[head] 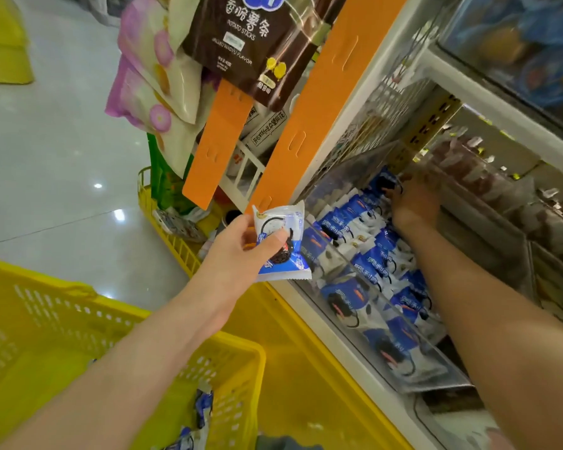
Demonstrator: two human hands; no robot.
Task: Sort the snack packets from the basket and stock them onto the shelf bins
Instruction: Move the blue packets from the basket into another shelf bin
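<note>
My left hand (241,251) holds a blue-and-white snack packet (281,243) between thumb and fingers, just outside the shelf's front edge. My right hand (415,206) reaches deep into the clear shelf bin (436,371) and touches a blue packet (385,183) at its back end; whether the fingers grip it is hidden. Rows of the same blue-and-white packets (374,267) fill the bin. The yellow basket (234,349) sits at the lower left, with a few blue packets (202,407) lying inside.
Orange hanging strips (215,147) and large snack bags (241,43) hang above my left hand. A second yellow wire basket (176,241) stands on the floor behind. A neighbouring clear bin (514,219) on the right holds brownish packets.
</note>
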